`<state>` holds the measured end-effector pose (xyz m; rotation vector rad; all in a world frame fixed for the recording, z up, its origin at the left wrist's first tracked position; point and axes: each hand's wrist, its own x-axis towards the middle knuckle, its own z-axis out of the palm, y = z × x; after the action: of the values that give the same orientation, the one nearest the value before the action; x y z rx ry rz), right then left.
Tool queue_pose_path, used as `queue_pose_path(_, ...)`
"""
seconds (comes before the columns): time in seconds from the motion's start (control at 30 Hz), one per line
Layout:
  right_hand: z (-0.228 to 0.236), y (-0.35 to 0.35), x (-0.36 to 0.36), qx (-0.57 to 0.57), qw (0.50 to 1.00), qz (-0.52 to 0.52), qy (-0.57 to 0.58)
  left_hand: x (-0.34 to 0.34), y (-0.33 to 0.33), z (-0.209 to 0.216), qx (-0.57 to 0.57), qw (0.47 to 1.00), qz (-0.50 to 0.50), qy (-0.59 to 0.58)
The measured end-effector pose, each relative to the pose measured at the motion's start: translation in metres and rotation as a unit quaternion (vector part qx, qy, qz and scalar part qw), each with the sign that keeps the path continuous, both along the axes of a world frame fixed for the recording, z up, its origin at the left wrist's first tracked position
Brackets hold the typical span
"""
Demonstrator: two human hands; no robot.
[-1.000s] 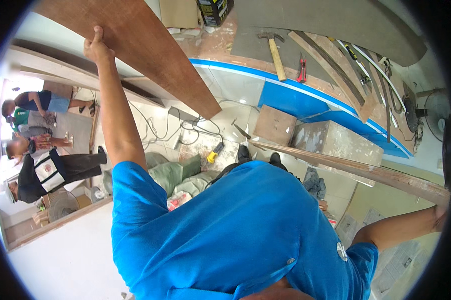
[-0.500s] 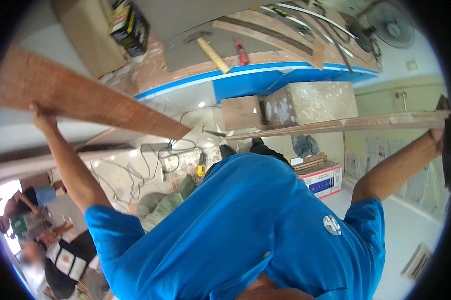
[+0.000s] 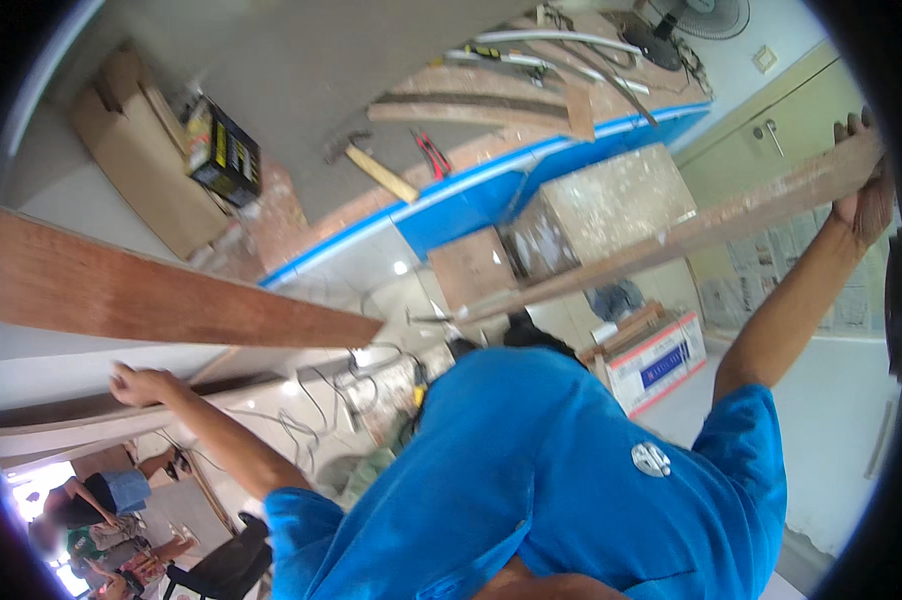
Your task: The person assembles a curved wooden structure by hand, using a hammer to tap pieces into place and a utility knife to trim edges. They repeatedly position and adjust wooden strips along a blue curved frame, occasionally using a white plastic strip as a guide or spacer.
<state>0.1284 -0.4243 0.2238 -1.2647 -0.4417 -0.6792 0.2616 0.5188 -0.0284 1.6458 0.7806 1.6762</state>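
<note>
On my left, a wide reddish-brown wooden board (image 3: pixel 171 295) slants from the left rim toward the middle of the view. Just below its edge is my left hand (image 3: pixel 143 386), apart from it, empty and with loosely bent fingers. Far to the right, my right hand (image 3: pixel 861 195) is wrapped around the end of a long, narrow wooden plank (image 3: pixel 671 235). The plank slopes down from that hand toward the floor near my feet. A hammer (image 3: pixel 431 319) is partly visible beside the lower ends of both pieces of wood.
A blue-edged counter holds a wooden-handled hammer (image 3: pixel 381 174), red pliers (image 3: pixel 432 153), wood strips (image 3: pixel 471 110) and a black-yellow box (image 3: pixel 226 155). Below stand a paint-splashed box (image 3: pixel 621 200) and a brown box (image 3: pixel 471 268). Cables (image 3: pixel 306 400) cross the floor. Several people (image 3: pixel 111 495) are at lower left.
My left hand has come off the wide board and moved down away from it. The right hand has risen, lifting its end of the plank. My view has turned.
</note>
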Motion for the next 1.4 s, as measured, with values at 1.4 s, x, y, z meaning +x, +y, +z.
queue_pose_path(1.4,-0.092,-0.206,-0.06,0.127,0.989,-0.047,-0.054,0.601,-0.557,0.06,0.501,0.674,-0.329,0.432)
